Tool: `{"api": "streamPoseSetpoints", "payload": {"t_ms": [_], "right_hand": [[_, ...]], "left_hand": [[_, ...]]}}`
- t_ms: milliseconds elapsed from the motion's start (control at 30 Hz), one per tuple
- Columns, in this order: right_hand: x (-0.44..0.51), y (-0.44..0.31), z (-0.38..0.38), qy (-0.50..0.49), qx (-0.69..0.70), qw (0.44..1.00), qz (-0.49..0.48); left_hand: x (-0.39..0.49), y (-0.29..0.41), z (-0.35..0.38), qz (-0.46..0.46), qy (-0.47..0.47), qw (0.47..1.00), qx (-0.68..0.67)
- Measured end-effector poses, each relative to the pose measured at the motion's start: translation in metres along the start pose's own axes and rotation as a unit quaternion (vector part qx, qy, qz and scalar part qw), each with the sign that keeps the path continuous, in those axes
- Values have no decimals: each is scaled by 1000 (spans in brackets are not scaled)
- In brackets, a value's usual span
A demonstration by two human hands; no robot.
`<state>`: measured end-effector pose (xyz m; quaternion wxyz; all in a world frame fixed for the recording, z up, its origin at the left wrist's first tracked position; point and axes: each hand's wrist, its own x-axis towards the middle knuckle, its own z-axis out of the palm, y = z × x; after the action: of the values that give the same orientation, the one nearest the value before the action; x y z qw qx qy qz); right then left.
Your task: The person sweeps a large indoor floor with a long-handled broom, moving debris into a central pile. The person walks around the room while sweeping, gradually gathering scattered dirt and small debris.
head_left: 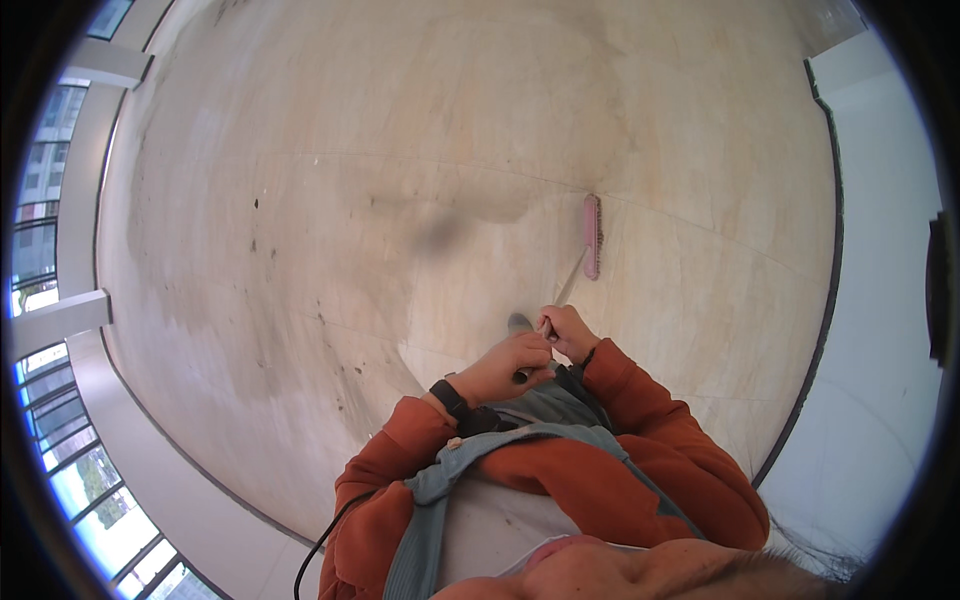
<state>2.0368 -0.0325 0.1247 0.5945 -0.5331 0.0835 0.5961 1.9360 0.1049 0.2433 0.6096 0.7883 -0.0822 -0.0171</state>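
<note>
A long-handled floor broom or mop with a pink head (591, 236) rests on the floor ahead of me, slightly to the right. Short brownish-pink fibres line the right side of its head. Its pale handle (571, 283) slants back toward my body. My left hand (501, 365) wraps around the handle close to its dark upper end (521, 375). Just beyond it, my right hand (573, 333) grips the same handle lower down. A black band (448, 399) circles my left wrist. One shoe tip (519, 322) shows beside my hands.
Beige floor (465, 112) spreads ahead, with dark smudges and specks (256, 203) on the left. A pale wall with a dark skirting (834, 172) runs along the right. Windows (41, 247) and projecting white pillars (67, 319) line the left. A black cable (319, 544) hangs by my left arm.
</note>
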Motion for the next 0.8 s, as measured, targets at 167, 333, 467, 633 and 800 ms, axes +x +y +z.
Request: {"api": "streamPoseSetpoints", "payload": {"t_ms": [167,333,467,633,800], "right_hand": [[84,-1,40,-92,32,990,105],[122,-36,82,-215,-94,969,-80],[106,-62,88,-218,45,975,1],[60,-88,66,-114,29,993,-24],[36,-110,20,-40,-278,925,-257]], "left_hand": [[-4,-29,-22,-91,51,987,126],[15,-40,-51,-91,47,969,224],[40,-20,-62,-26,-48,973,225],[73,7,-88,103,-188,970,111],[111,-20,-118,143,-226,963,8]]}}
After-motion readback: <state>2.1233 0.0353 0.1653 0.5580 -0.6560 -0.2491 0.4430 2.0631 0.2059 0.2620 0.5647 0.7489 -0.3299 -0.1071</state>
